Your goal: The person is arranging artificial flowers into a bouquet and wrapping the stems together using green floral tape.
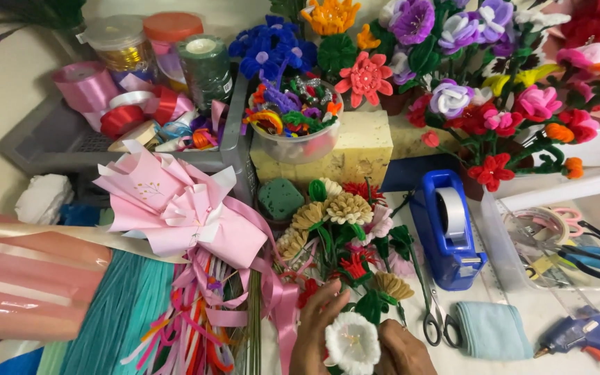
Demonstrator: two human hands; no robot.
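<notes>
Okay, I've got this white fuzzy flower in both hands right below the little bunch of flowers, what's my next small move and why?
Probably lift the white flower a little toward the bunch and find a gap for it. Both the left hand and the right hand hold it just below the bunch, whose cream, red and tan blooms sit close together, so a small upward move seems best.

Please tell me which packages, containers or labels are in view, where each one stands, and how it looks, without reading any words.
Clear jar: top left, round, gold contents.
Orange-lidded jar: beside it, round.
Green spool: right of the jars, white label on its side.
Clear tub: top centre, round, holding colourful bits.
Clear box: right side, rectangular, holding tools.
</notes>
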